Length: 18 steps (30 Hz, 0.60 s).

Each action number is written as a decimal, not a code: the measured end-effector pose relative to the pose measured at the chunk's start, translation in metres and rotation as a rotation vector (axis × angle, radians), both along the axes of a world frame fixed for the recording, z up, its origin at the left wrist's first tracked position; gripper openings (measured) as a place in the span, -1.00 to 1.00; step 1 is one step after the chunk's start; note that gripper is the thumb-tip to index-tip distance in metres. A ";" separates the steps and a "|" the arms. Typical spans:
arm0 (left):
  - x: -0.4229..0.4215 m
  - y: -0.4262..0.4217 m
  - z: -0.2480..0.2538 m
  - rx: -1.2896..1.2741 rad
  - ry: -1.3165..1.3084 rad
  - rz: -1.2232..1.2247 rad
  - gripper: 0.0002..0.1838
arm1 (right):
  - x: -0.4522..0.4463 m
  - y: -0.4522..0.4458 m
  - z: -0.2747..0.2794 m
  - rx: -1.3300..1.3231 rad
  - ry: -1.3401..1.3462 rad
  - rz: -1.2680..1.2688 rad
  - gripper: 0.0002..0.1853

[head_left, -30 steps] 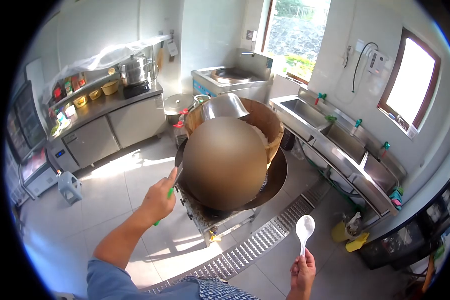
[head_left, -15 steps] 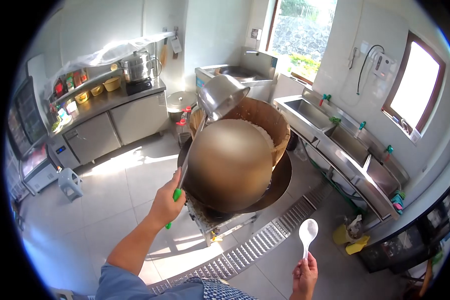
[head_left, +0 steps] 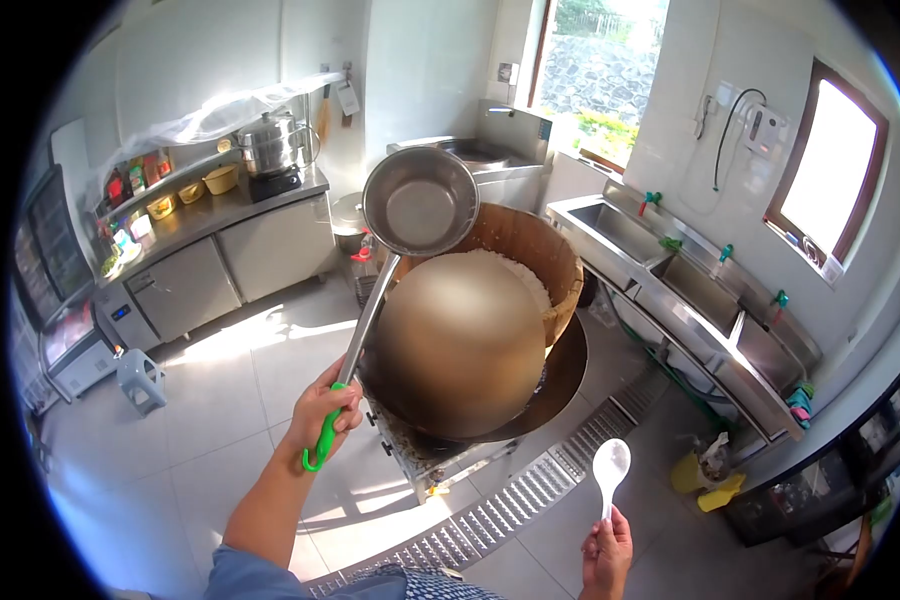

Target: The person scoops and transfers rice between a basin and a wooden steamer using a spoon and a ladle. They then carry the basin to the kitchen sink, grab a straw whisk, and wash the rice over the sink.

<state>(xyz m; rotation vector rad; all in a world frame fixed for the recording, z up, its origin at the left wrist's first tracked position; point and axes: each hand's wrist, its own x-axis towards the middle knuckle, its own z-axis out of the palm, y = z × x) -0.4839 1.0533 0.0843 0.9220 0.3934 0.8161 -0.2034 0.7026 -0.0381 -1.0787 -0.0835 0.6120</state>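
My left hand (head_left: pixel 327 412) is closed around the green-ended handle of a large metal ladle (head_left: pixel 422 200). The ladle's deep bowl is raised, its inside turned toward me, and it looks empty. In my right hand (head_left: pixel 607 556), lower right, is a white spoon (head_left: pixel 611 462), gripped by its handle with the bowl up. Beyond the ladle stands a wooden tub (head_left: pixel 562 262) holding white grains that look like rice (head_left: pixel 518 272). The tub sits in a wide dark wok (head_left: pixel 567 375). A blurred brown round patch hides the tub's near side.
Steel sinks (head_left: pixel 695 290) run along the right wall. A steel counter (head_left: pixel 185 240) on the left carries a steamer pot (head_left: pixel 270 145) and bowls. A metal stand (head_left: pixel 410 455) is under the wok, near a floor drain grate (head_left: pixel 510 500). A grey stool (head_left: pixel 142 380) stands left.
The ladle has turned in my left hand from tipped sideways to facing me, and its bowl has moved slightly left. My right hand and the spoon have barely moved.
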 end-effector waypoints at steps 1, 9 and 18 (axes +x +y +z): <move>0.002 -0.003 0.001 -0.009 -0.008 -0.002 -0.26 | 0.000 0.000 0.001 -0.003 -0.004 -0.006 -0.72; 0.008 -0.014 -0.023 0.182 0.057 0.048 -0.19 | -0.003 0.004 0.013 -0.003 0.057 -0.016 -0.69; 0.021 -0.026 -0.021 0.190 0.034 -0.038 -0.16 | -0.001 0.001 0.003 0.119 0.094 -0.052 -0.66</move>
